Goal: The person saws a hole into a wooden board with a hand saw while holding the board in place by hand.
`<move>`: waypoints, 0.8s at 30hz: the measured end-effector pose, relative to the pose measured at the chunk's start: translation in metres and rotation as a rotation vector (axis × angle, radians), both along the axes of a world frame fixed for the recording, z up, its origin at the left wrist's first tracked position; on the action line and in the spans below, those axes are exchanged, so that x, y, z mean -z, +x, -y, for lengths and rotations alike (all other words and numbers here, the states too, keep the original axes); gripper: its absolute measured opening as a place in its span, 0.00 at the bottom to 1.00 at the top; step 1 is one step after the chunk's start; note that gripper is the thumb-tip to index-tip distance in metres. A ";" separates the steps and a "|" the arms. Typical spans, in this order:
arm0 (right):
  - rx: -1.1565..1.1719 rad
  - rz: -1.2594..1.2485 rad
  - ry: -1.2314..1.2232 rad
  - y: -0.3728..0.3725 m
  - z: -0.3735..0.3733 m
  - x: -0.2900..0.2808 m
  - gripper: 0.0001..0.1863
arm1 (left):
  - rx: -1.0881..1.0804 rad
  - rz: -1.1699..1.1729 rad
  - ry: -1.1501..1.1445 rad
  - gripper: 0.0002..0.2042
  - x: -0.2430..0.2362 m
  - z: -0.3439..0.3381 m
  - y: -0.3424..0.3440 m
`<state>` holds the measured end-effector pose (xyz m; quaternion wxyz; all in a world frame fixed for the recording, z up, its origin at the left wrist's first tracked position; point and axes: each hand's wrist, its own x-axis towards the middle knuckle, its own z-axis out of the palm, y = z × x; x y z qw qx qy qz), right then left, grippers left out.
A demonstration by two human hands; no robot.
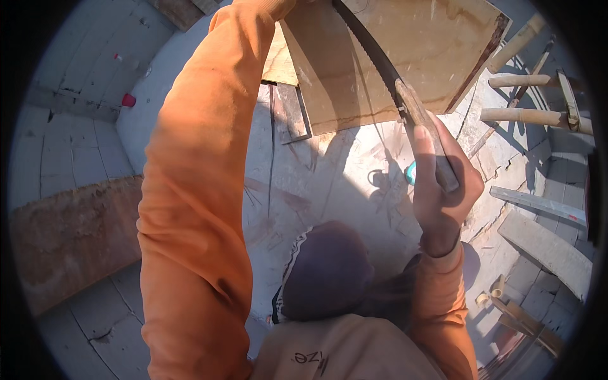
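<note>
My right hand [446, 177] is wrapped round the pale wooden handle of a handsaw [369, 45], with the thumb lying along the handle. Its dark toothed blade slants up to the left across a brown plywood sheet [430, 57] and runs out at the top edge. Whether the teeth are in the wood cannot be made out. At the top edge, near the sheet's left side, my left hand [269, 6] shows only in part; its fingers are out of sight. A lighter wood piece [280, 60] sits beside the plywood.
Bamboo poles [522, 116] stand at the right, above a metal bar [538, 206] and a grey board [544, 253]. A broad plank [82, 234] lies at the left. A red cup [128, 100] is by the left wall. My dark-clothed knee [326, 272] is below the plywood.
</note>
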<state>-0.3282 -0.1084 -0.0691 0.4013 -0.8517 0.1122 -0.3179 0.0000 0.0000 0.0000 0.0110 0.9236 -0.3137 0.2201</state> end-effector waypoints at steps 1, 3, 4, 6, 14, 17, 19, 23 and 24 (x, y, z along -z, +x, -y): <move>0.012 0.008 0.028 -0.008 0.001 0.002 0.17 | 0.036 0.022 -0.018 0.33 0.002 0.005 0.000; -0.031 -0.067 0.032 -0.039 -0.005 0.002 0.15 | 0.002 -0.052 -0.026 0.32 0.035 -0.018 -0.014; -0.017 -0.033 -0.009 -0.052 -0.005 0.006 0.15 | 0.006 -0.032 -0.031 0.32 0.033 -0.014 -0.015; -0.013 -0.009 0.020 -0.041 -0.008 0.008 0.14 | 0.002 0.009 -0.062 0.32 0.031 -0.016 -0.012; -0.063 0.114 -0.046 -0.029 0.003 0.005 0.14 | 0.072 0.110 -0.046 0.33 0.009 -0.015 0.009; -0.045 0.123 -0.055 -0.018 -0.004 0.014 0.14 | 0.065 0.181 -0.071 0.34 0.015 -0.009 0.008; -0.012 0.061 0.039 0.000 -0.004 0.003 0.14 | 0.071 0.126 -0.066 0.34 0.015 -0.002 0.008; -0.016 0.088 0.034 -0.013 -0.007 0.014 0.12 | 0.072 0.077 -0.067 0.33 0.011 -0.008 0.007; -0.063 0.120 -0.007 -0.027 -0.004 0.016 0.12 | 0.039 0.072 -0.050 0.33 0.008 -0.008 0.004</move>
